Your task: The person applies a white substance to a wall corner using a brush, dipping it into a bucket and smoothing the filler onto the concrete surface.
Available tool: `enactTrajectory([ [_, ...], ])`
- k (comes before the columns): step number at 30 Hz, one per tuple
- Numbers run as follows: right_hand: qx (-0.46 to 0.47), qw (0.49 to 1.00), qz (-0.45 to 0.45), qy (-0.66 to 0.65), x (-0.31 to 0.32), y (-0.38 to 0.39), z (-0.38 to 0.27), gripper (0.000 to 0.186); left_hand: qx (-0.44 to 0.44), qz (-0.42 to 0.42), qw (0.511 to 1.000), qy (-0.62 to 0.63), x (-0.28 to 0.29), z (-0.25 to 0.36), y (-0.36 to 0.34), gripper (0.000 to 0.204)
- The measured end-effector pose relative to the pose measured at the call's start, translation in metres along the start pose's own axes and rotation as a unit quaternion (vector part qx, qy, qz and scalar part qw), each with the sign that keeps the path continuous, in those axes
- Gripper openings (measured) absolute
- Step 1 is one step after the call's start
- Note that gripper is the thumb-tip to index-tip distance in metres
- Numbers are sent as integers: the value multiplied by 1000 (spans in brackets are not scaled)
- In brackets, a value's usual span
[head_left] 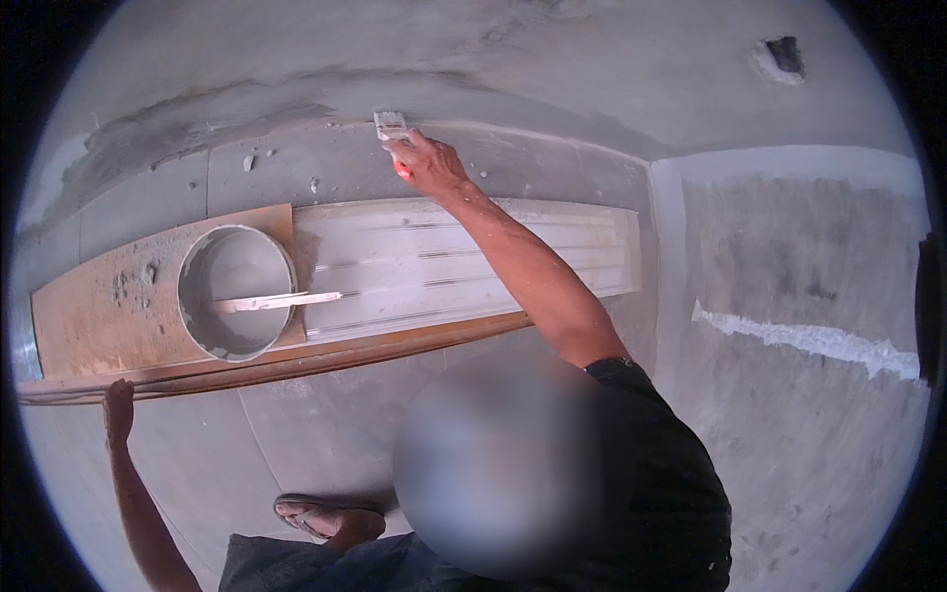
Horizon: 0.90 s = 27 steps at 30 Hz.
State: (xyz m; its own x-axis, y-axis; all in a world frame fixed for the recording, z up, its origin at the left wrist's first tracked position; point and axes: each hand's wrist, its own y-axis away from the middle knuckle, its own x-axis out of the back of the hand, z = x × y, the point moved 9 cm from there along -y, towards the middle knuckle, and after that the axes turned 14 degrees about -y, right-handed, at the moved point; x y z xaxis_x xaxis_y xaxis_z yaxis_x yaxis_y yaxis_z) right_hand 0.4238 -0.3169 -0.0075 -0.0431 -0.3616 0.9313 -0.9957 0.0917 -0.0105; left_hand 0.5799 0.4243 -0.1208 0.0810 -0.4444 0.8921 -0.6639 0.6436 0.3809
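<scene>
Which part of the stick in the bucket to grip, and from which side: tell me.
Probably best: pinch the outer end of the pale stick, coming from the right or above. It lies across the right side of the bucket, and that narrow end juts past the rim, while the other end reaches inside, toward the grey contents.

The shirt (681, 483) is black, with a short sleeve (617, 373) and a few pale specks, its left side hidden by a blurred round patch (503, 464); left of the shirt come dark bluish-grey bottoms (316, 564) and a dark open sandal (314, 511) with straps
</scene>
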Motion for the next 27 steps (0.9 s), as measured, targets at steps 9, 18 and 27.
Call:
enactTrajectory([
  [9, -59, 997, 49, 4, 36, 48, 76, 36, 138, -143, 967, 157, 45, 31, -4, 30],
  [18, -174, 981, 72, 56, 67, 86, 138, 37, 107, -41, 987, 109, 13, 7, -8, 38],
  [27, -76, 997, 17, 18, 23, 53, 81, 37, 81, -105, 988, 80, 25, 19, -7, 30],
])
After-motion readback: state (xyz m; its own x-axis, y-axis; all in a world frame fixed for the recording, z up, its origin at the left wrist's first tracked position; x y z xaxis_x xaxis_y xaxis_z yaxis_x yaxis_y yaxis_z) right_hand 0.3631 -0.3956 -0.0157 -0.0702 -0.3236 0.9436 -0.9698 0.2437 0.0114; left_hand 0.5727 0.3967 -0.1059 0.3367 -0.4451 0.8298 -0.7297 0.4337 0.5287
